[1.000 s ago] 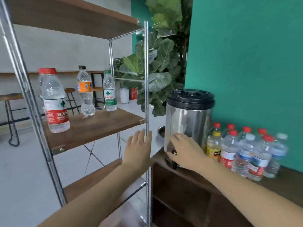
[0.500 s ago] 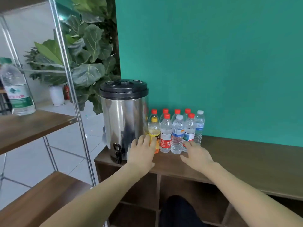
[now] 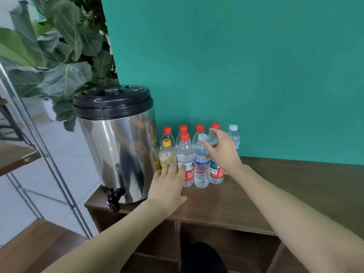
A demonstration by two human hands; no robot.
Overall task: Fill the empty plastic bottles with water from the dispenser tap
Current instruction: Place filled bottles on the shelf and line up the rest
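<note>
A dark wooden counter runs along a teal wall, with open cubbies under its top. At its left end stands a steel dispenser with a black lid, its black tap jutting over the counter's front edge. Just right of it, against the wall, the bottles stand upright in a tight cluster, mostly red-capped, with a yellow-capped one in front on the left and a white-capped one near the middle. The left hand reaches in low with fingers straight, its tips at the foot of the yellow-capped bottle and its red-labelled neighbour; whether they touch I can't tell. The right hand hovers open at cap height beside the white-capped bottle, fingers spread, gripping nothing. A big-leafed plant fills the corner behind the dispenser, and a metal-framed shelf with wooden boards stands at left over pale floor tiles.
</note>
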